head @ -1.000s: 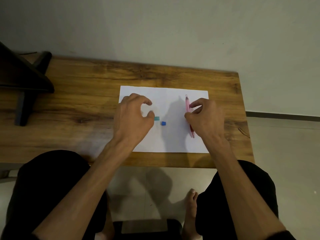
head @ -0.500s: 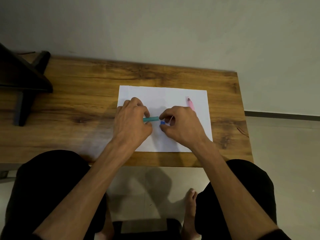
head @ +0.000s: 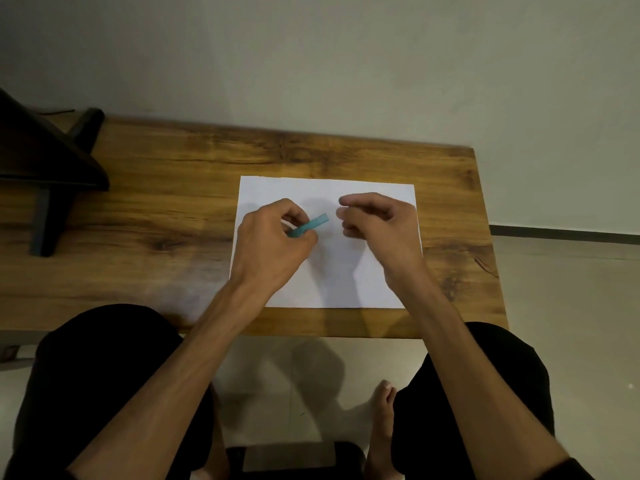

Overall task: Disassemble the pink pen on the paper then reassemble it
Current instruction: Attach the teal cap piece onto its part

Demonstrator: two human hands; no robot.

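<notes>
My left hand [head: 273,244] pinches one teal pen piece [head: 309,226] above the white paper [head: 346,271], at the centre of the frame. The piece's long axis runs diagonally, its free end pointing toward the upper right and its lower end buried between my thumb and fingers. That free end stops just short of my right hand [head: 377,223], which is raised beside it with the fingers curled and the fingertips [head: 346,201] drawn toward the thumb. I cannot tell whether that hand holds anything; motion blur and the curl of the fingers hide the inside of it. No pink pen part shows anywhere on the sheet, and I cannot say where it is, since my right hand covers the sheet's upper right area.

One sheet of paper lies on the wooden table [head: 173,220], its long edges parallel to the near edge of the table. Shadows of both hands fall across the middle of the sheet. One dark stand [head: 52,161] sits at the left edge of the frame, on the table's far left end, well apart from the paper. Both my forearms reach in from the bottom of the frame over my dark-clothed knees [head: 97,358], and one bare foot [head: 381,420] rests on the pale floor between them. A plain wall [head: 311,64] fills the upper part.
</notes>
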